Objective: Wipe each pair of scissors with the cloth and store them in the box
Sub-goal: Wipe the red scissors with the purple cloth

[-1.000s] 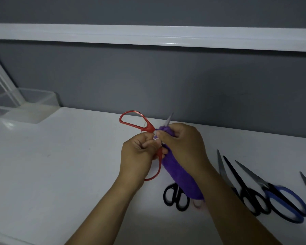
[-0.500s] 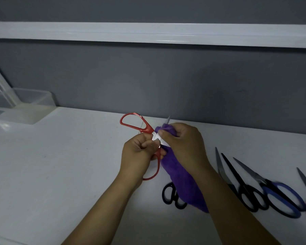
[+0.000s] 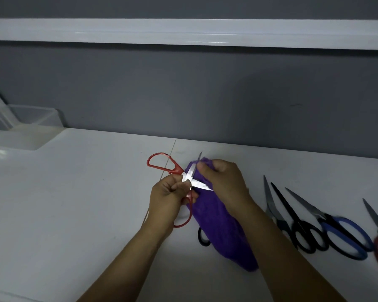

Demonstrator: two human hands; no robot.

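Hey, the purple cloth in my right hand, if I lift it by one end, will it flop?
Probably floppy: the purple cloth hangs limp below the right hand and bends around a blade of the red scissors. Likely light: one hand carries it. Its fuzzy-looking surface should resist slipping.

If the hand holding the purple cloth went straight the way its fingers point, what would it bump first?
The right hand, holding the purple cloth, points left, so probably the red scissors' open blades first, then the left hand gripping them. Depth is hard to judge.
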